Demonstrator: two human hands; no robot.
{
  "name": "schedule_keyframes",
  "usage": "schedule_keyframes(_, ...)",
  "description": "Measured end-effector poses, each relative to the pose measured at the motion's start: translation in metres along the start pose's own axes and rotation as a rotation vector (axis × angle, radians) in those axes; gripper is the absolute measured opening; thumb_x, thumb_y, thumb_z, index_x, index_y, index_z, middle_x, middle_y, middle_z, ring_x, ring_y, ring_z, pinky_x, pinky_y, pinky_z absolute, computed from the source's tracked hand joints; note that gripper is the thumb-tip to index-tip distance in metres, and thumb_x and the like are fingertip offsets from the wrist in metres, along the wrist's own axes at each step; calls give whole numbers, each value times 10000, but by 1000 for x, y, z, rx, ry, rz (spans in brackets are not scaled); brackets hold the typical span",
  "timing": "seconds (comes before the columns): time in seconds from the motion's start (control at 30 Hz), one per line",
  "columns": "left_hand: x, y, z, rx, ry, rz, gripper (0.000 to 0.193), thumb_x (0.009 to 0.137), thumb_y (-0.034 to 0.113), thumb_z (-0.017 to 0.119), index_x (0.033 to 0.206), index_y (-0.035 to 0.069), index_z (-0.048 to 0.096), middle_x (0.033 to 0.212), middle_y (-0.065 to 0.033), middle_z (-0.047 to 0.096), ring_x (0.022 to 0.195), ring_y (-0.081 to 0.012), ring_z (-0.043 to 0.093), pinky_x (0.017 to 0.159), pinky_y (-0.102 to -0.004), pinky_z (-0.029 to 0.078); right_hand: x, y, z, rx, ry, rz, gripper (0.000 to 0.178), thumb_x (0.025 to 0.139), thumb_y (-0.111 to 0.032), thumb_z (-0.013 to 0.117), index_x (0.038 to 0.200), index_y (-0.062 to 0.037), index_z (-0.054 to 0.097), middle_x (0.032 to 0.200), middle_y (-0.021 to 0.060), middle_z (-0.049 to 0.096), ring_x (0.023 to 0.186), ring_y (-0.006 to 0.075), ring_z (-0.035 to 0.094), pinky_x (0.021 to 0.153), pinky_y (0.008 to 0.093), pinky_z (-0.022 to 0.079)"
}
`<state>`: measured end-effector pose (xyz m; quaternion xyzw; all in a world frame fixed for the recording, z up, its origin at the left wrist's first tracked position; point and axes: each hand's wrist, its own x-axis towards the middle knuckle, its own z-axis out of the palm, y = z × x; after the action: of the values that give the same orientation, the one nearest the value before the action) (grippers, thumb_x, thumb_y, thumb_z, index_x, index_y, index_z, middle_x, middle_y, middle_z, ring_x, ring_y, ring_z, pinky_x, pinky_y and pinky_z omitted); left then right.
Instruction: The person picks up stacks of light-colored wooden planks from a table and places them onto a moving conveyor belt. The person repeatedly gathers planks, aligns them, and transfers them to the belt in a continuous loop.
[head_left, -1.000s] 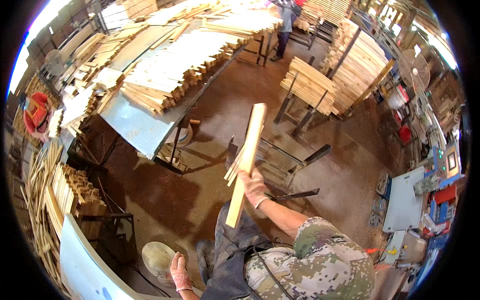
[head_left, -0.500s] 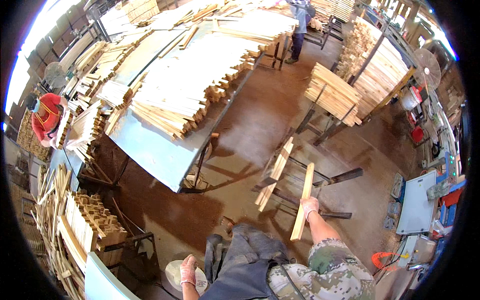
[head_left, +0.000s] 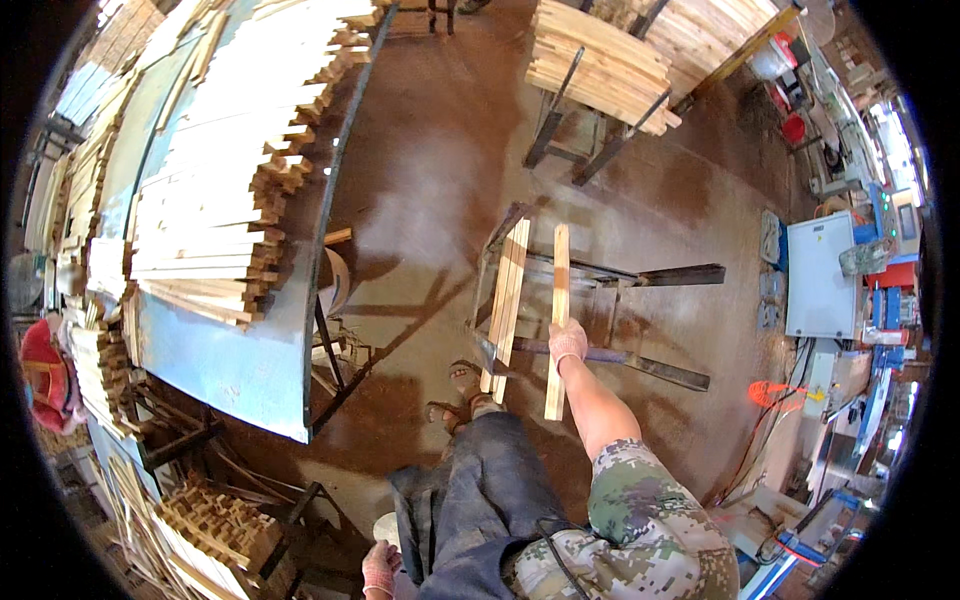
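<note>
My right hand, in a pale glove, is closed around a long wooden strip and holds it over a low dark metal rack. Just left of it, two more wooden strips lie side by side across the rack's bars. My left hand, gloved too, hangs low beside my dark apron, its fingers curled with nothing visible in them. Partly hidden next to that hand is a pale round object whose kind I cannot make out.
A blue-topped table carries long rows of wooden strips at left. More boards are stacked on a stand ahead. A grey cabinet and an orange coiled hose are at right. A person in red is at far left.
My view has turned rightward and down, so the tables shift left. My right hand still grips the strip, which now lies closer to parallel with the pair on the rack.
</note>
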<state>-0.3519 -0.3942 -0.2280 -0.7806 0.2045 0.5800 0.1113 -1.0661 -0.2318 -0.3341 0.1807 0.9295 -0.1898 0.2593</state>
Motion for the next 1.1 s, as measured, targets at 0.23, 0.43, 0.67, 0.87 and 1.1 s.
schedule_keyframes(0.23,-40,28,39,80,54,-50,429,1016,406,703,1271,61,719,1086,-82,766,874,-238,691,827,-429,565,45,-4,89,107,-383,-310,469,1049,-350,644,1411,-54,674,1338,241,723,1264,403,663,1089,450,498)
schedule_keyframes(0.43,-65,73,49,4,63,49,460,1028,438,680,1265,46,727,1114,-86,765,949,-217,712,888,-367,556,51,12,115,241,-370,-227,564,1080,-393,547,1425,45,630,1359,245,717,1287,373,661,1097,445,483)
schedule_keyframes(0.67,-23,68,45,10,-96,110,274,1000,336,627,1041,98,757,959,-17,698,839,-150,620,772,-317,502,-29,-14,37,-117,-189,-370,550,1075,-434,554,1359,33,610,1311,360,676,1290,508,625,1082,510,491)
schedule_keyframes(0.87,-2,120,15,-6,-182,294,174,972,256,697,906,99,729,877,-18,662,766,-168,603,720,-329,513,-46,98,3,-850,-379,-798,277,971,-323,663,968,-58,744,984,228,777,962,343,774,772,480,583)
schedule_keyframes(1.1,32,188,-28,-25,-216,531,213,997,306,637,881,128,656,829,36,607,696,-119,513,650,-292,411,-160,129,35,-997,-1062,-839,212,903,-275,695,1049,-133,752,1073,242,757,1043,387,743,853,493,580)
